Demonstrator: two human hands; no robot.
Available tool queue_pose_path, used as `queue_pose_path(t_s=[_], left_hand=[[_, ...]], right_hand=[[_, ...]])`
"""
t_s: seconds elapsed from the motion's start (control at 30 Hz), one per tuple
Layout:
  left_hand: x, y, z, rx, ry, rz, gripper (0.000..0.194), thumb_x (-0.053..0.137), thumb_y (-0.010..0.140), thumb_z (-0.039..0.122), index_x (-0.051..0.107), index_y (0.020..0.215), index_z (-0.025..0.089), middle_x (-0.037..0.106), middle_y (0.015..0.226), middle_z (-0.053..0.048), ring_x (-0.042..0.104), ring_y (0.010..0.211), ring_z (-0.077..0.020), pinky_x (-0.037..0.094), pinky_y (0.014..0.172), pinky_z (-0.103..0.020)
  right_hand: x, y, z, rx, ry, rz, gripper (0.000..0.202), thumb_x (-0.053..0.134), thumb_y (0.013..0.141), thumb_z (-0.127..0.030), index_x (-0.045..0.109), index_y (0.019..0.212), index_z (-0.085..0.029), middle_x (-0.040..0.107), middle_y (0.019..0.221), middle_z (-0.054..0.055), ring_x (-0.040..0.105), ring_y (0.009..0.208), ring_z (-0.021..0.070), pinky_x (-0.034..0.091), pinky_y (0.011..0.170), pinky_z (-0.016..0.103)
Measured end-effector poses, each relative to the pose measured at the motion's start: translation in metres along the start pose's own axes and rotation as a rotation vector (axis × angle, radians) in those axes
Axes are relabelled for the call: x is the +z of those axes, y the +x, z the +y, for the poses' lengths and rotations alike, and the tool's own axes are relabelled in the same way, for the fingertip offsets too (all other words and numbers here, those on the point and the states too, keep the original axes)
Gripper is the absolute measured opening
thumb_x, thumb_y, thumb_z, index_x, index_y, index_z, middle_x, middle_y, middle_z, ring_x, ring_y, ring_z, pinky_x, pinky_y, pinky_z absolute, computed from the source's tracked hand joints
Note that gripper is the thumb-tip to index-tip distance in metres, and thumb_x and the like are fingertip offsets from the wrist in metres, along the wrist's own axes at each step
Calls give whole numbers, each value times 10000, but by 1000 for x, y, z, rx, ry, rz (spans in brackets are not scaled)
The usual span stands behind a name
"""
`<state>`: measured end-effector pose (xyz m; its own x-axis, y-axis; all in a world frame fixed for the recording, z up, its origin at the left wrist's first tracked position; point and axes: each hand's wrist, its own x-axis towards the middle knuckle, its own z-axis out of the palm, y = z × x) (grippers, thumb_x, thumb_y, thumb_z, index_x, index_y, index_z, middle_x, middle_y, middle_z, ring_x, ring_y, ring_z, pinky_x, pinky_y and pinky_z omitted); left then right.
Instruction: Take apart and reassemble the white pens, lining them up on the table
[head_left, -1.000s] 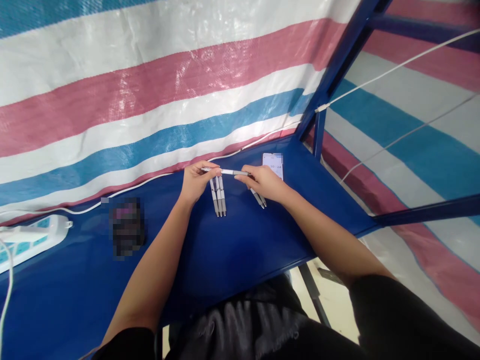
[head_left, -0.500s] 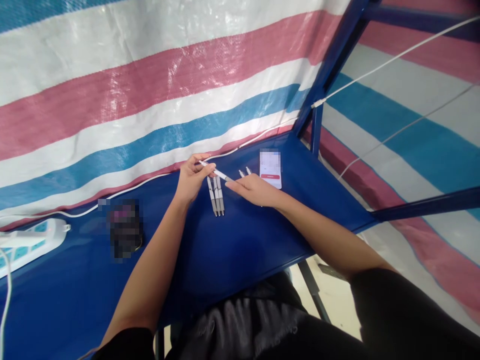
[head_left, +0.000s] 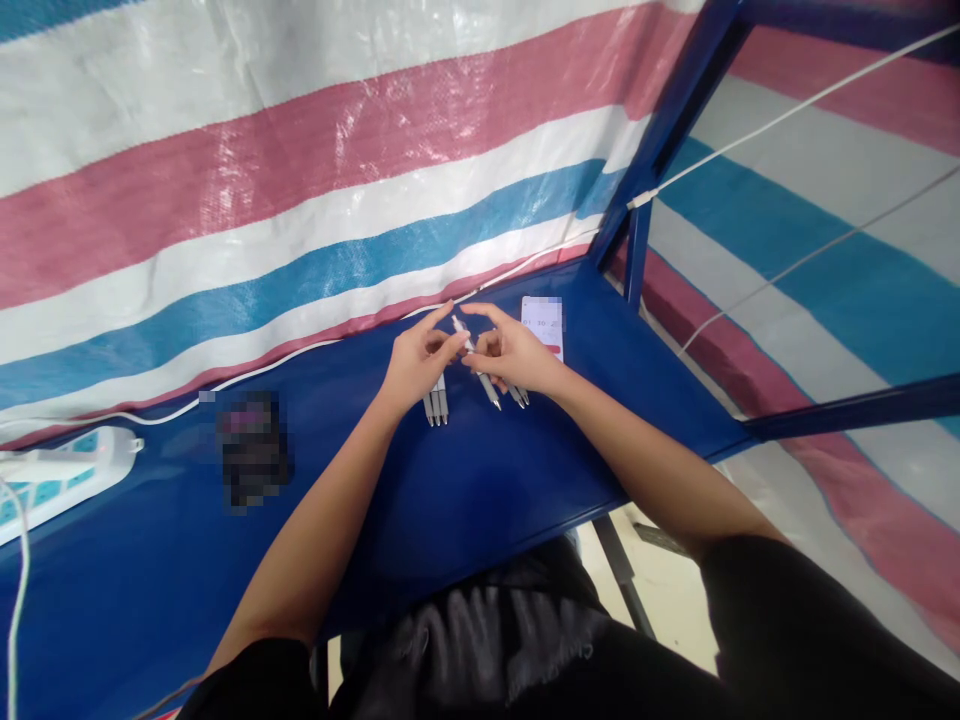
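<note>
My left hand (head_left: 417, 362) and my right hand (head_left: 513, 358) meet over the far part of the blue table (head_left: 465, 490). Between their fingertips they hold one grey and white pen (head_left: 475, 364), which points down toward the table. A short row of like pens (head_left: 436, 406) lies side by side under my left hand. More pens (head_left: 519, 397) lie under my right hand, partly hidden. A phone (head_left: 543, 324) with a lit screen lies flat just beyond my right hand.
A white power strip (head_left: 56, 478) sits at the table's left edge, its white cable (head_left: 247, 375) running along the striped tarp wall. A blurred dark object (head_left: 250, 448) lies left of the pens. A blue frame post (head_left: 637, 262) stands at the far right corner.
The pen I hold has swung from lying crosswise between my hands to pointing downward. My hands have come closer together, and my right hand has lifted off the table.
</note>
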<state>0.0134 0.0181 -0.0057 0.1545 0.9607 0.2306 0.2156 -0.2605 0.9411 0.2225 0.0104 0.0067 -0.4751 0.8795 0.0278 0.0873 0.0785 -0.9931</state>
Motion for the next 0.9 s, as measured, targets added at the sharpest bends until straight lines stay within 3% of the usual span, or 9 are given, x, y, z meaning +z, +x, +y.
queue_pose_path(t_s=[0.1, 0.2, 0.3, 0.57, 0.7, 0.9], left_hand=[[-8, 1, -10, 80, 165, 93, 438, 754, 1003, 524, 810, 1308, 215, 738, 713, -5, 605, 588, -165, 475, 651, -322], [-15, 2, -24, 137, 341, 138, 273, 722, 1011, 439, 836, 1116, 215, 657, 667, 5, 584, 614, -184, 450, 690, -335], [-18, 2, -36, 165, 477, 123, 188, 700, 989, 341, 816, 1061, 211, 627, 669, -1, 588, 671, -214, 447, 744, -359], [-22, 1, -45, 261, 660, 57, 265, 597, 1064, 418, 758, 1075, 208, 618, 780, -66, 607, 871, -299, 477, 911, -451], [-20, 3, -51, 277, 707, 47, 239, 667, 1028, 428, 733, 1094, 209, 640, 876, -88, 606, 975, -327, 470, 1005, -495], [-20, 3, -53, 253, 736, 27, 204, 720, 1001, 406, 735, 1012, 203, 630, 981, -119, 584, 1018, -339, 470, 1011, -517]], right_hand=[[-1, 0, -1, 1, 16, 9, 916, 744, 871, -228, 348, 1696, -277, 576, 690, -111, 646, 476, 176, 545, 425, 311], [-3, 3, 2, 15, 5, 20, 844, 723, 847, -186, 431, 1635, -256, 565, 688, -110, 646, 459, 173, 565, 416, 315], [-4, 4, 4, 23, -4, 5, 724, 705, 833, -175, 506, 1525, -246, 572, 696, -106, 616, 433, 152, 548, 394, 298], [-6, 0, 1, -1, -108, -59, 741, 675, 818, -165, 470, 1521, -275, 573, 689, -116, 592, 404, 143, 485, 375, 268], [-9, 2, 3, -5, -133, -2, 734, 683, 835, -193, 453, 1527, -279, 585, 722, -103, 568, 408, 133, 463, 383, 271], [-9, 1, 1, -22, -150, 107, 685, 678, 866, -261, 470, 1519, -273, 602, 747, -75, 541, 429, 143, 439, 391, 289]])
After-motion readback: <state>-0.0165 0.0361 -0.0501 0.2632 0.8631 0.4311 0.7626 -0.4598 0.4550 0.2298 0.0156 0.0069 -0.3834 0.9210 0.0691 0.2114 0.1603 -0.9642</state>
